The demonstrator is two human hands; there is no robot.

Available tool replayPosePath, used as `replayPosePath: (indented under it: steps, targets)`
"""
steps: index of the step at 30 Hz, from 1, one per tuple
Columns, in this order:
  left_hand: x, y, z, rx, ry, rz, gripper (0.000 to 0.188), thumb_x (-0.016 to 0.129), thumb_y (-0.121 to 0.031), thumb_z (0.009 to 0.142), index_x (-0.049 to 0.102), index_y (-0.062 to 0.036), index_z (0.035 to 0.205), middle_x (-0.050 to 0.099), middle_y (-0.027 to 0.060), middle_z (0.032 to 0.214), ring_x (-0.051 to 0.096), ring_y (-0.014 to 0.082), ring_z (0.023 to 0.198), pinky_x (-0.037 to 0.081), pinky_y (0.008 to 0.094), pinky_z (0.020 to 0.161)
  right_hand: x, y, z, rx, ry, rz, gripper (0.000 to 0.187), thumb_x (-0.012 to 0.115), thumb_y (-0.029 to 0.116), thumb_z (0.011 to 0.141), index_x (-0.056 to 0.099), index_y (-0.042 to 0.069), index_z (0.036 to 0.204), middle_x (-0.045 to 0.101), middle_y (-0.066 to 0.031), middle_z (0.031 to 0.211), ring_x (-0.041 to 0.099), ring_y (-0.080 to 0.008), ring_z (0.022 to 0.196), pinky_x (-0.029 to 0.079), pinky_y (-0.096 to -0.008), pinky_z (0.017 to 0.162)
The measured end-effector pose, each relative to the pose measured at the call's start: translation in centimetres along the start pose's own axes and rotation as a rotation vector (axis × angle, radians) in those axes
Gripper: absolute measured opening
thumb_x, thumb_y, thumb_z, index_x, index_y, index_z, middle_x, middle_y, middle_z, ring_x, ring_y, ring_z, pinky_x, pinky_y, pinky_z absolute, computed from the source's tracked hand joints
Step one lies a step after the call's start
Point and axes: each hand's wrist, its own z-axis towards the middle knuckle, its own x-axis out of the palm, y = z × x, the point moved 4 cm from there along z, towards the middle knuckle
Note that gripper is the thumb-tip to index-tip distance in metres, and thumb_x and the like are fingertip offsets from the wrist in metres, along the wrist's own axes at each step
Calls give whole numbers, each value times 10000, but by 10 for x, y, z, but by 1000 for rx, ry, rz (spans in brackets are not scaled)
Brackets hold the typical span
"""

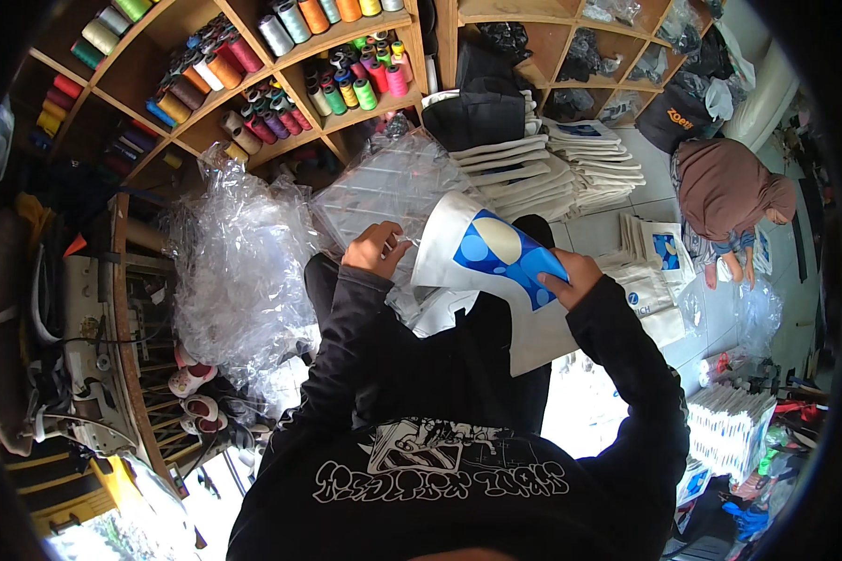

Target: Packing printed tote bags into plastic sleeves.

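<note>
Head view: printed white cloth (503,241), centre of frame, gripped at its right side by my right hand (578,277), which hides some of that edge. My left hand (374,251), left of centre: fingers curled beside clear plastic sheets (384,187); whether they pinch anything, I cannot tell. Thread spools (223,70), upper left, some cropped, on wooden shelves (343,34). Pale tiled floor (655,173), right; bent-over person (730,187), face obscured.

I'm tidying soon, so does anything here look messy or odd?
Yes: the clear plastic heap, left of your left hand, lies loose and crumpled, unlike the neatly shelved thread spools.
</note>
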Motion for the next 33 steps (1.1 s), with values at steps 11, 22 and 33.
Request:
replayPosePath:
  steps: [11,22,33]
  targets:
    - [3,0,6,-41,-245,77,139,603,-210,794,593,-73,816,584,94,707,569,239,543,442,310,488,23,32,-8,120,-3,-194,242,537,169,803,510,27,997,585,-224,702,576,-393,671,460,-451,610]
    - [1,-51,-1,478,-308,329,327,692,-44,650,636,-132,960,558,42,817,539,203,708,450,295,613,28,40,2,148,14,-187,196,521,162,809,503,35,958,596,-208,729,584,-388,688,472,-465,629]
    - [-7,-47,6,254,-431,167,178,695,-86,649,639,-123,814,505,47,914,472,216,763,404,311,642,38,51,10,117,19,-285,273,532,173,812,505,15,1033,596,-211,726,581,-386,689,463,-444,628]
